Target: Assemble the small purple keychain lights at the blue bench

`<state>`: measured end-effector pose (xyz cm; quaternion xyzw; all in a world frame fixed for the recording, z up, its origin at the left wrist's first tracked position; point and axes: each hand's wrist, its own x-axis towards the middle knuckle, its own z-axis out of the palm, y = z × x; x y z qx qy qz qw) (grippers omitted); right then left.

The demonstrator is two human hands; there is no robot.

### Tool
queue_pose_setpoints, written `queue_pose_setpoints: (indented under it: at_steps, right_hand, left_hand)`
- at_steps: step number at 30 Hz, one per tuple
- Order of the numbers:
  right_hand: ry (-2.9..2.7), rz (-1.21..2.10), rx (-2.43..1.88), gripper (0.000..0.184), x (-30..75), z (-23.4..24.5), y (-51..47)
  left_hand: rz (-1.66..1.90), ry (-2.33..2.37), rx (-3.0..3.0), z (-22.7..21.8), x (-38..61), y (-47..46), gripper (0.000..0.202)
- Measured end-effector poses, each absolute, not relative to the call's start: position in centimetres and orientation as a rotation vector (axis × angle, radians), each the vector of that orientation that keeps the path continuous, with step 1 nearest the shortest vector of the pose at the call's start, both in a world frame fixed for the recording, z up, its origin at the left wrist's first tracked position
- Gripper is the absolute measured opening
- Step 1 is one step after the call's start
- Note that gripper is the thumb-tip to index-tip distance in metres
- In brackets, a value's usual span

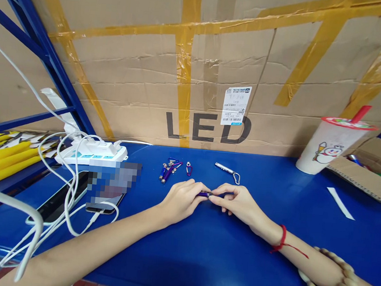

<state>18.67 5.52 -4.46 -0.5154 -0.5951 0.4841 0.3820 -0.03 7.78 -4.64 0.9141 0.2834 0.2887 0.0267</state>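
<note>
My left hand [183, 200] is closed around a small purple tube [203, 194], which looks like a keychain flashlight. At the tube's right end, my right hand [235, 202] pinches with thumb and fingers, and the fingertips hide most of that end. Both hands meet low over the blue table. Just beyond them lies a silver keychain flashlight [225, 169] with a carabiner clip at one end. To the left is a small cluster of blue and purple keychain flashlights [168, 171] with clips and small metal parts. A loose carabiner clip [188, 169] rests beside the cluster.
A large cardboard box [132, 75] stands behind the blue table [200, 259]. Left are a white power strip [92, 154], tangled white cables, two phones [105, 202] and yellow-handled tools [5, 162]. Right are a drink cup [326, 148], a white strip [340, 203] and an open carton [367, 180].
</note>
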Motion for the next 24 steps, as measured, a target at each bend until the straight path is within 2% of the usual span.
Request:
queue_pose_setpoints:
  at_steps: [6,14,24]
  right_hand:
    - [-1.479,1.245,-1.323,0.039,18.56,-4.10,5.39]
    - [-1.453,1.294,-1.292,0.040,18.72,-4.51,5.86]
    - [-1.575,1.231,-1.175,0.036,18.81,-4.90,5.52]
  left_hand:
    - [0.883,0.869,2.808,-4.53,0.04,7.74,0.017]
    - [0.831,0.784,2.796,-4.72,-0.17,7.99,0.027]
    - [0.934,0.624,2.829,-4.97,-0.40,8.02,0.027]
